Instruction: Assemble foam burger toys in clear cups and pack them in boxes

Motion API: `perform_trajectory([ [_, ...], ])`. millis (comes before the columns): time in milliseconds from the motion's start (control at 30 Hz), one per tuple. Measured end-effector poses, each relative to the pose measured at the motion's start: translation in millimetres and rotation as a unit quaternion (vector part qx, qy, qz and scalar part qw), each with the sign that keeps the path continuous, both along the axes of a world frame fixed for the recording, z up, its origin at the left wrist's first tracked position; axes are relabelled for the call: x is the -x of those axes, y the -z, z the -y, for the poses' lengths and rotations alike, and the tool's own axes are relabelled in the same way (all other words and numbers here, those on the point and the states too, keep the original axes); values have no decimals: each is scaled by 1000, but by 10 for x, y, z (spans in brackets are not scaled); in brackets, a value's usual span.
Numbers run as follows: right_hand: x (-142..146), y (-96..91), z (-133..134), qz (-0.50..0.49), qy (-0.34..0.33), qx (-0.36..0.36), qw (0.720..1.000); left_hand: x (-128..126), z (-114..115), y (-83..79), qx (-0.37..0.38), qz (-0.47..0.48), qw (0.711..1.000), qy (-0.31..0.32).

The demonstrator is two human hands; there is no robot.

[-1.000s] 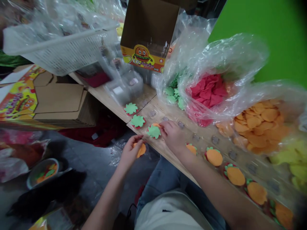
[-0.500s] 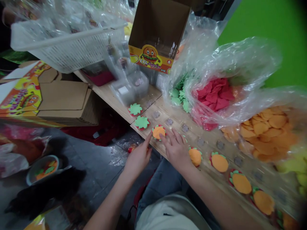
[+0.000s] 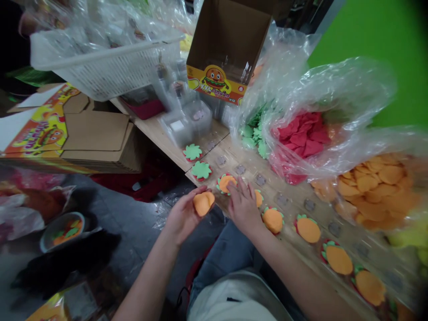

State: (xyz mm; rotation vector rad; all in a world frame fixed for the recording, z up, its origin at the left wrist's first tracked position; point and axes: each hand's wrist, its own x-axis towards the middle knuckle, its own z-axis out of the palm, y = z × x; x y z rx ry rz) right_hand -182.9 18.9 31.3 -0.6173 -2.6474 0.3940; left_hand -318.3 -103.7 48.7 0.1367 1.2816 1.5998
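My left hand is closed around some thin orange foam-like discs, held at the table's near edge. On the table just beyond, my right hand has its fingers stretched out and touches an orange disc lying on a green scalloped piece. This stack is partly hidden by the fingers. To its left sit two red-and-green stacks with green tops. Rightward along the edge runs a row of stacks topped with orange discs.
Small clear plastic pieces lie in a row behind the stacks. Plastic bags hold green, red and orange pieces. A burger-printed box, a white basket and flattened cartons stand at the back and left.
My left hand has drawn back from the stack and turned up, showing the orange discs in it. My right hand stays at the same stack. The view has shifted slightly.
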Motion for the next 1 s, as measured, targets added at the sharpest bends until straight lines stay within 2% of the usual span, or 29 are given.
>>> perform_trajectory([
  [67, 50, -104, -5, -58, 13, 53, 997, 17, 11, -36, -53, 93, 994, -3],
  [167, 214, -221, -4, -92, 13, 240, 966, 14, -11, -44, -70, 81, 994, -16],
  [233, 359, -223, 2, -68, -4, 411, 909, 5, -36, -38, -74, 56, 995, -26],
  [300, 489, -177, 13, -53, -4, 559, 828, -2, -55, -44, -91, 41, 994, -37],
  [367, 580, -125, 25, -58, 17, 648, 759, 0, -58, -65, -113, 36, 992, -44],
  [400, 611, -109, 28, -64, 30, 668, 741, 7, -52, -76, -119, 36, 991, -46],
  [433, 637, -102, 24, -65, 37, 674, 735, 20, -40, -86, -116, 35, 991, -52],
  [500, 691, -114, -16, -57, 37, 654, 753, 67, -3, -92, -88, 33, 993, -72],
  [567, 774, -149, -106, -62, 30, 587, 807, 143, 47, -77, -51, 33, 992, -108],
  [667, 958, -190, -278, -103, 24, 375, 921, 279, 124, -21, 0, 27, 984, -176],
  [733, 1072, -179, -342, -94, -17, 202, 975, 356, 161, 32, 40, -2, 979, -200],
  [800, 1131, -131, -328, -38, -84, 69, 993, 408, 177, 96, 75, -58, 979, -180],
  [867, 1120, -66, -259, 20, -135, -11, 991, 434, 171, 158, 93, -162, 974, -130],
  [900, 1092, -38, -221, 37, -148, -34, 988, 440, 160, 183, 96, -240, 961, -103],
  [933, 1052, -16, -189, 44, -153, -46, 986, 441, 145, 201, 95, -329, 937, -77],
  [1000, 954, -2, -157, 30, -142, -50, 988, 432, 103, 217, 94, -498, 862, -20],
])
